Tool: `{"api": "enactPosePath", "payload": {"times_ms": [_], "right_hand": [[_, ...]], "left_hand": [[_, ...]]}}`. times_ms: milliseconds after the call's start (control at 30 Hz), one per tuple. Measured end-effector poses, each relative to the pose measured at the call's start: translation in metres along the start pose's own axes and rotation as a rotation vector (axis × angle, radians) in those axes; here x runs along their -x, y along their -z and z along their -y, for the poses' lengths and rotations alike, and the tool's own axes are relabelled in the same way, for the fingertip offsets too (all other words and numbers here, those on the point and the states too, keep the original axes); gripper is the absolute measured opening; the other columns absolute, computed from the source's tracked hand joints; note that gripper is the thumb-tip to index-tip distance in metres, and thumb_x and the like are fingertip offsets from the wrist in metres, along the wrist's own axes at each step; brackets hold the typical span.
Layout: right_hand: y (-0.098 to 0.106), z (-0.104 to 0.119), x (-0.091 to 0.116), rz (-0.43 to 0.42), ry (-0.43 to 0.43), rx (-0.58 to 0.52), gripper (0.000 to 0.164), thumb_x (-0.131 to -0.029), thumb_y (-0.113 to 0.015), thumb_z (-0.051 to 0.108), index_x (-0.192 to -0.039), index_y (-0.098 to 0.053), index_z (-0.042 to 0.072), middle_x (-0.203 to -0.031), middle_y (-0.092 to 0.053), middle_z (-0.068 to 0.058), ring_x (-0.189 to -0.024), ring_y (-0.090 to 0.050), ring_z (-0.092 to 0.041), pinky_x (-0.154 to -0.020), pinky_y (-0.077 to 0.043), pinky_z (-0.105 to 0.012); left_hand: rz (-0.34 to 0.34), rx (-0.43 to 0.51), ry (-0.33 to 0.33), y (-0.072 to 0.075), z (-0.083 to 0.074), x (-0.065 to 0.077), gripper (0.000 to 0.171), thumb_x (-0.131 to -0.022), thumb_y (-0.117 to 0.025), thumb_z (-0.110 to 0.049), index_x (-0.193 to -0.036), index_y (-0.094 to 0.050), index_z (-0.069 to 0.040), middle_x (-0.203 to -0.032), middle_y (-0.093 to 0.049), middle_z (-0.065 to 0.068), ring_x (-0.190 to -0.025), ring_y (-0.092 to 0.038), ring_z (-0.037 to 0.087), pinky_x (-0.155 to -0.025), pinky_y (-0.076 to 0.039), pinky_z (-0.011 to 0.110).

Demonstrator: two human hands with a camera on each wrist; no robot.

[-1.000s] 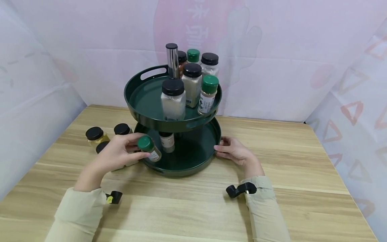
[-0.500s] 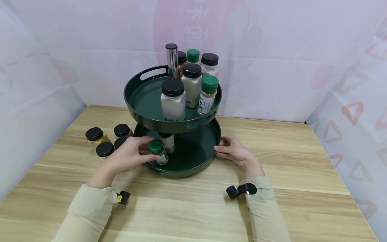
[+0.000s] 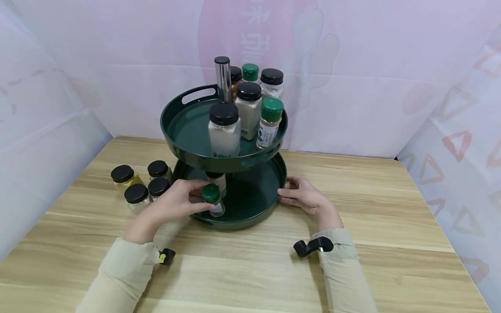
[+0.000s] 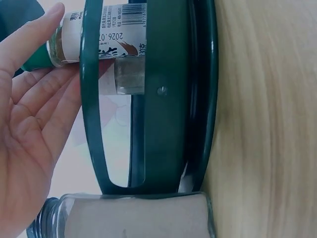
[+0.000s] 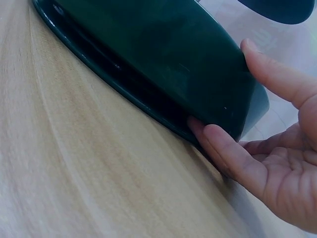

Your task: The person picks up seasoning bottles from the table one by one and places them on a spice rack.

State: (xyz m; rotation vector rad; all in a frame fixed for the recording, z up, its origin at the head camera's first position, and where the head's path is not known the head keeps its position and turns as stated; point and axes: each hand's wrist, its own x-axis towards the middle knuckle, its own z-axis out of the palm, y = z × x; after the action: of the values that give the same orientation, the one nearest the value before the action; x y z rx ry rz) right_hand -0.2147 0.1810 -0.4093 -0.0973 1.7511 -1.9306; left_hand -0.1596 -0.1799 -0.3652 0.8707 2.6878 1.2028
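Two hands are at the lower tray point(image 3: 235, 224), well apart from each other. Left of centre in the head view, the left hand point(image 3: 176, 202) pinches a green-lidded jar point(image 3: 211, 193) between thumb and fingers, over the front left part of the lower tray, its lid leaning slightly left. Whether its base touches the tray floor I cannot tell; at upper left in the left wrist view, its barcoded label point(image 4: 111, 29) shows behind the handle slot. Right of centre in the head view, the right hand point(image 3: 303, 195) holds the side of the lower tray, thumb at the rim and fingertips point(image 5: 213, 130) low on the outer wall.

Just behind the held jar stands a black-lidded jar point(image 3: 217, 184), partly hidden. In the upper middle of the frame is the upper tray point(image 3: 188, 126), with a metal post point(image 3: 223, 82) and six jars point(image 3: 248, 115): four black lids, two green. At left, four black-lidded jars point(image 3: 137, 198) stand close together on the wooden table point(image 3: 235, 278), one with yellow contents. At the bottom of the left wrist view, a powder jar point(image 4: 138, 218) is just beside the lower tray. Printed cloth point(image 3: 156, 95) fills the top of the head view; each pale sleeve point(image 3: 344, 274) has a black mount point(image 3: 313, 247) near its cuff.
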Motion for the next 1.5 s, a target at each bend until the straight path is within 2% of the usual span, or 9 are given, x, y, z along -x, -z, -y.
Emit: {"api": "enactPosePath", "payload": {"times_ms": [367, 800, 967, 1167, 1367, 1500], "right_hand": [[0.000, 0.001, 0.000, -0.002, 0.001, 0.007, 0.067, -0.096, -0.055, -0.004, -0.151, -0.017, -0.007, -0.109, -0.043, -0.005, -0.094, -0.059, -0.011, -0.086, -0.058, -0.024], [0.000, 0.000, 0.000, 0.007, 0.009, 0.012, 0.068, -0.095, -0.056, -0.004, -0.151, -0.018, -0.007, -0.107, -0.044, -0.004, -0.094, -0.058, -0.010, -0.085, -0.058, -0.023], [-0.001, -0.001, 0.000, 0.009, 0.011, 0.004, 0.066, -0.095, -0.055, -0.005, -0.150, -0.019, -0.008, -0.106, -0.044, -0.004, -0.093, -0.058, -0.010, -0.085, -0.058, -0.024], [0.000, -0.001, -0.001, -0.001, 0.006, -0.009, 0.063, -0.095, -0.055, -0.006, -0.148, -0.021, -0.007, -0.106, -0.043, -0.004, -0.093, -0.059, -0.010, -0.085, -0.058, -0.024], [0.000, -0.002, -0.001, 0.003, 0.005, 0.004, 0.064, -0.096, -0.055, -0.005, -0.149, -0.020, -0.008, -0.106, -0.043, -0.004, -0.093, -0.058, -0.010, -0.086, -0.058, -0.024], [0.001, -0.002, -0.002, 0.006, 0.006, 0.007, 0.065, -0.096, -0.055, -0.005, -0.150, -0.018, -0.008, -0.108, -0.043, -0.004, -0.094, -0.058, -0.010, -0.086, -0.057, -0.024]], "left_hand": [[0.009, -0.002, 0.009, -0.004, 0.000, -0.004, 0.052, -0.084, -0.081, -0.022, -0.130, -0.064, -0.007, -0.114, -0.072, 0.006, -0.101, -0.072, 0.019, -0.088, -0.059, 0.036], [0.012, -0.007, 0.018, -0.003, -0.004, -0.003, 0.059, -0.083, -0.081, -0.022, -0.135, -0.060, -0.005, -0.124, -0.068, 0.010, -0.107, -0.071, 0.025, -0.091, -0.058, 0.042], [0.005, -0.003, -0.008, 0.000, -0.004, 0.001, 0.058, -0.084, -0.080, -0.024, -0.136, -0.059, -0.007, -0.128, -0.066, 0.011, -0.110, -0.069, 0.028, -0.092, -0.057, 0.045], [-0.023, -0.008, -0.020, 0.003, -0.003, 0.007, 0.056, -0.085, -0.080, -0.026, -0.135, -0.060, -0.014, -0.131, -0.066, 0.005, -0.113, -0.068, 0.023, -0.093, -0.057, 0.043], [-0.036, -0.060, -0.015, 0.010, -0.005, 0.018, 0.050, -0.088, -0.077, -0.026, -0.134, -0.060, -0.013, -0.126, -0.068, 0.005, -0.114, -0.067, 0.023, -0.094, -0.057, 0.045], [-0.081, -0.109, -0.034, 0.017, -0.008, 0.026, 0.043, -0.088, -0.076, -0.024, -0.128, -0.063, -0.012, -0.121, -0.070, 0.005, -0.113, -0.067, 0.021, -0.093, -0.057, 0.043]]}}
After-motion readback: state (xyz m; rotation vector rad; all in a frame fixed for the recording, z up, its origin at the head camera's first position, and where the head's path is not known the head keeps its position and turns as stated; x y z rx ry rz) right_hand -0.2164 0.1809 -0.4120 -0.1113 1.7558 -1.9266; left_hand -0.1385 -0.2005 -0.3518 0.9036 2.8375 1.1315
